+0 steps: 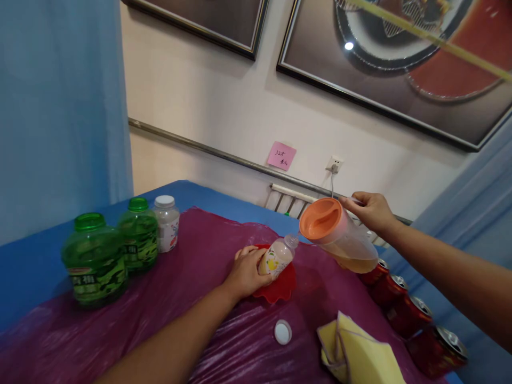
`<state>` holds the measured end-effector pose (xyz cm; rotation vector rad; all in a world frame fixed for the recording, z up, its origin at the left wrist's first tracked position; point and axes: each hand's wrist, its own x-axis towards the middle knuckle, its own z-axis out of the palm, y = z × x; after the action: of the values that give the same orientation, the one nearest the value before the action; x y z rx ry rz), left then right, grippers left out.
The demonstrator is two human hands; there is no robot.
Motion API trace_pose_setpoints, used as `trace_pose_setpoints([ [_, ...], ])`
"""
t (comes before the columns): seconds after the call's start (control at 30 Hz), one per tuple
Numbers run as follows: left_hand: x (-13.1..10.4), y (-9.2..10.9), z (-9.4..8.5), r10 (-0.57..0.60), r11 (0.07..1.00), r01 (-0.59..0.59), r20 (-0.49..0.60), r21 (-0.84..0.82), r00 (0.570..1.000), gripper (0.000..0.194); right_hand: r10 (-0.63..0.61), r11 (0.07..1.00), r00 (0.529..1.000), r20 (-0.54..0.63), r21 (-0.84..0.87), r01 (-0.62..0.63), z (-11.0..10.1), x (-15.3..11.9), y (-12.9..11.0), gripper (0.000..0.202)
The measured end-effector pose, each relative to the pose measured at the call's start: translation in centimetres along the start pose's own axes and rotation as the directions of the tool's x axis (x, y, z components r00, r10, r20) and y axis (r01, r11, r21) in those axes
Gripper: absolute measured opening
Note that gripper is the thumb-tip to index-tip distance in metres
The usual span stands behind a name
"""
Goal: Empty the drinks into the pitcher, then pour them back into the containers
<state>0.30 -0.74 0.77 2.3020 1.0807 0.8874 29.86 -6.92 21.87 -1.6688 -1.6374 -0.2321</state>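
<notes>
My left hand (250,271) is wrapped round a small clear bottle (279,257) with a yellow fruit print, its cap off. The bottle tilts to the right above a red scalloped dish (285,285). In my right hand (370,210) is the handle of a clear pitcher (354,253) with an orange lid, tipped left so that its spout meets the bottle's mouth. Light brown liquid lies along the pitcher's lower side. Whether any is flowing I cannot make out. A white bottle cap (282,332) rests on the purple plastic sheet (212,234) nearer to me.
Two green jars (96,266) and a white-capped bottle (167,226) stand on the left. Several red cans (410,314) line the right side. A folded yellow cloth (362,352) lies at the front right. Behind the blue table (188,192) is a wall with a metal rail (224,154).
</notes>
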Motion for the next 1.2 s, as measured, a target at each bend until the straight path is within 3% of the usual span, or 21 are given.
trace_pose_setpoints([
  [0.57,-0.11,-0.05,0.25,-0.013,1.0,0.013,0.002,-0.019,1.0,0.066,0.037,0.999,0.999,0.022,0.005,-0.038,0.2,0.14,0.26,0.06],
  [1.2,-0.17,0.02,0.19,-0.01,1.0,0.009,-0.009,-0.025,1.0,0.062,-0.01,1.0,0.999,0.032,-0.017,0.01,-0.58,0.38,-0.01,0.061],
])
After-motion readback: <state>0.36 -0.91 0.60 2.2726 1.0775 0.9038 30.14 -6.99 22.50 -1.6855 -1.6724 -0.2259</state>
